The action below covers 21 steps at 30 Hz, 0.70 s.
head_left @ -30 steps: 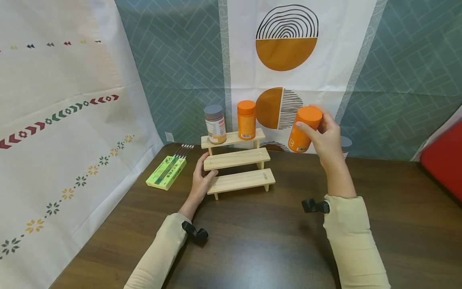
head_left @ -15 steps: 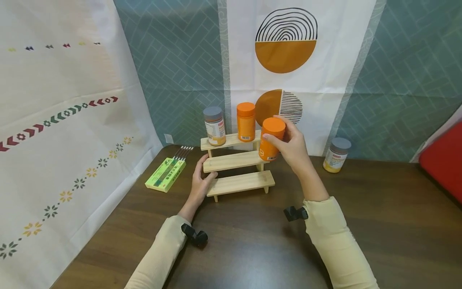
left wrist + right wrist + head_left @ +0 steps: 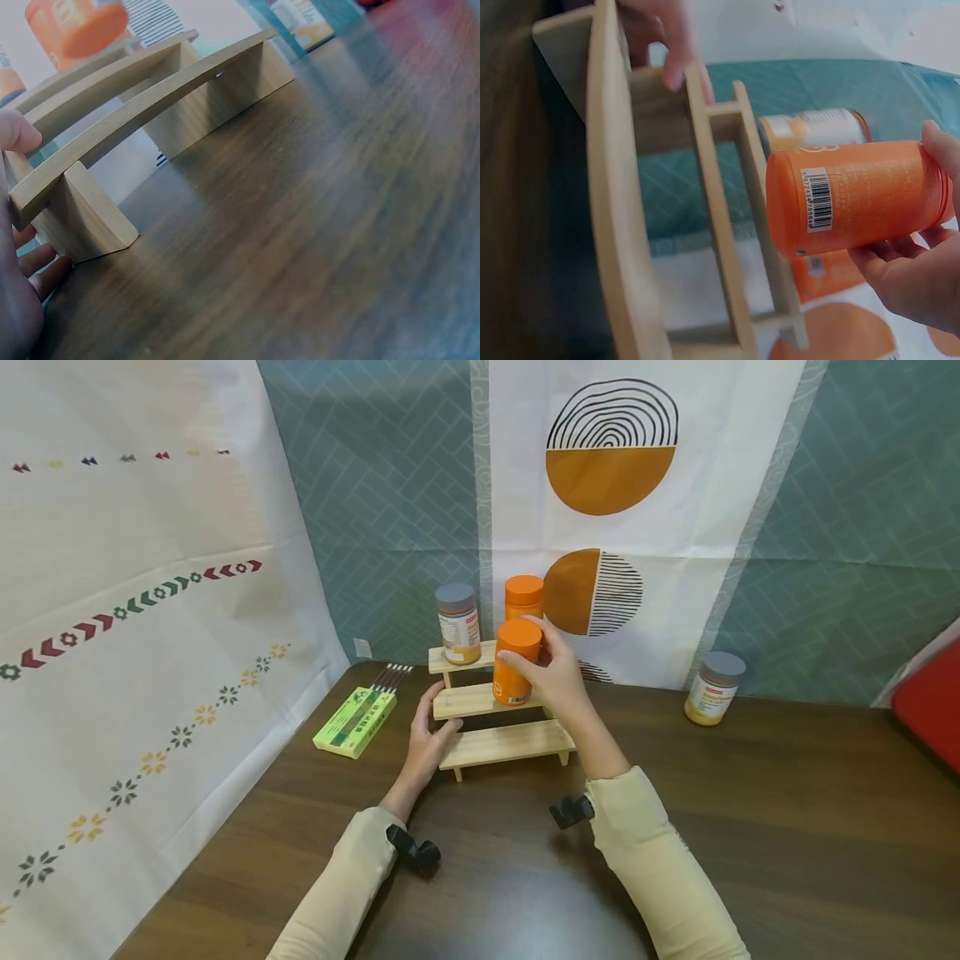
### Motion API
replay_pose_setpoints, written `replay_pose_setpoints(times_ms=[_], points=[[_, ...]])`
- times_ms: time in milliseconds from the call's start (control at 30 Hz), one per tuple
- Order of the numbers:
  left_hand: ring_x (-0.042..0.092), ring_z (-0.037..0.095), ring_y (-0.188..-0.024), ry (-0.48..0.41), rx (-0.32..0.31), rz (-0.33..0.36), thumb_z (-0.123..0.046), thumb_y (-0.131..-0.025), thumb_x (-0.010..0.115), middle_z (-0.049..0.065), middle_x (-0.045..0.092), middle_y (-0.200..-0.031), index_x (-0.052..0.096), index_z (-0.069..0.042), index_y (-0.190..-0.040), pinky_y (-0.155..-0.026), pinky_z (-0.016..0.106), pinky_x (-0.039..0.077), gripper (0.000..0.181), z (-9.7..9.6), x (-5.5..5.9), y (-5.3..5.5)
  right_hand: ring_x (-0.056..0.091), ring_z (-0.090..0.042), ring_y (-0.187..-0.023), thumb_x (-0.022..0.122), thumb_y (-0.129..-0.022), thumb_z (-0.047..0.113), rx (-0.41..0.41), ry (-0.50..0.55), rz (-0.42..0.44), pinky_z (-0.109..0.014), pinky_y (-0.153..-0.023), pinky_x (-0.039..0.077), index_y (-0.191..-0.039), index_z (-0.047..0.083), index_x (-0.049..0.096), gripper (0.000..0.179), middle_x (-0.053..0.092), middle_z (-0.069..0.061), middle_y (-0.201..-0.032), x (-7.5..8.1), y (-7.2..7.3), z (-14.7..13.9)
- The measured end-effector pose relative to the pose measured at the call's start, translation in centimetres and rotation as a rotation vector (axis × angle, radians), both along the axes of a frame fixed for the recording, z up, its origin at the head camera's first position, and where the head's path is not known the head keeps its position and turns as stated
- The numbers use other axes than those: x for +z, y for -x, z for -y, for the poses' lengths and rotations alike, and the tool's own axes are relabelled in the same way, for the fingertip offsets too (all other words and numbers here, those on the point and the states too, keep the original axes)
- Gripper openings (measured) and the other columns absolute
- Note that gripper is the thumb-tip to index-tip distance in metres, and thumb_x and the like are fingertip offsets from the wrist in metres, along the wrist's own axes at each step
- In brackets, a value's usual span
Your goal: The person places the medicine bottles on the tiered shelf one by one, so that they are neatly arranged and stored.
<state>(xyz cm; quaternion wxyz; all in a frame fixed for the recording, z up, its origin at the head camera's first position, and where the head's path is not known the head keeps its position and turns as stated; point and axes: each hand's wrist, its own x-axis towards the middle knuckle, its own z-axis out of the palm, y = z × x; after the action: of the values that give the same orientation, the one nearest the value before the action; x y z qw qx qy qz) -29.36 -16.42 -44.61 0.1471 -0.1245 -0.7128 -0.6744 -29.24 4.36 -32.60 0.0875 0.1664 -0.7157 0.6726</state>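
Note:
My right hand (image 3: 557, 678) grips an orange bottle (image 3: 515, 670) with an orange lid, nearly upright over the middle tier of a three-tier wooden shelf (image 3: 502, 745). In the right wrist view a gap shows between the held bottle's base (image 3: 784, 202) and the planks. My left hand (image 3: 424, 742) holds the shelf's left end; in the left wrist view the thumb lies by the planks and other fingers reach round the side leg (image 3: 86, 217). On the top tier stand a grey-lidded jar (image 3: 459, 631) and a second orange bottle (image 3: 524, 595), partly hidden behind the held one.
Another grey-lidded jar (image 3: 712, 689) stands on the brown table (image 3: 787, 827) to the right, near the back cloth. Left of the shelf lies a green box (image 3: 354, 722) with several thin dark sticks (image 3: 392, 677) at its far end. A red object (image 3: 930, 710) sits at the right edge.
My right hand has carried the orange bottle leftward and down, from right of the shelf to over its middle tier. The jar on the right has come into full view. My left hand stays put.

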Motion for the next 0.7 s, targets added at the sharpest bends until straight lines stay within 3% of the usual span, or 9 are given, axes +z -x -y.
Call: replay_pose_setpoints(times_ms=[167,467,700], points=[[0.038,0.027,-0.135,0.011,0.009,-0.016,0.007,-0.087,0.057,0.016,0.036,-0.153,0.034,-0.006,-0.149,-0.111,0.033,0.031,0.067,0.0,-0.1,0.1,0.055,-0.031,-0.122,0.071,-0.089,0.016,0.019,-0.032,-0.005,-0.045,-0.107,0.044,-0.145,0.011,0.042,0.063,0.052,-0.015,-0.137,-0.7,0.4,2.0],[0.043,0.027,-0.130,0.010,0.008,-0.039,0.007,-0.087,0.057,0.019,0.039,-0.151,0.034,-0.005,-0.149,-0.099,0.016,0.037,0.067,0.1,-0.2,0.3,0.055,-0.031,-0.122,0.070,-0.089,0.017,0.046,-0.027,-0.023,-0.044,-0.106,0.044,-0.145,0.007,0.041,0.063,0.052,-0.016,-0.136,-1.6,1.3,4.1],[0.038,0.028,-0.137,0.013,0.013,-0.035,0.007,-0.086,0.057,0.016,0.037,-0.153,0.035,-0.004,-0.148,-0.113,0.038,0.031,0.066,0.0,-0.3,0.3,0.056,-0.030,-0.117,0.071,-0.089,0.018,0.039,-0.030,-0.055,-0.044,-0.103,0.046,-0.142,0.009,0.045,0.060,0.052,-0.014,-0.133,-2.0,1.6,5.0]])
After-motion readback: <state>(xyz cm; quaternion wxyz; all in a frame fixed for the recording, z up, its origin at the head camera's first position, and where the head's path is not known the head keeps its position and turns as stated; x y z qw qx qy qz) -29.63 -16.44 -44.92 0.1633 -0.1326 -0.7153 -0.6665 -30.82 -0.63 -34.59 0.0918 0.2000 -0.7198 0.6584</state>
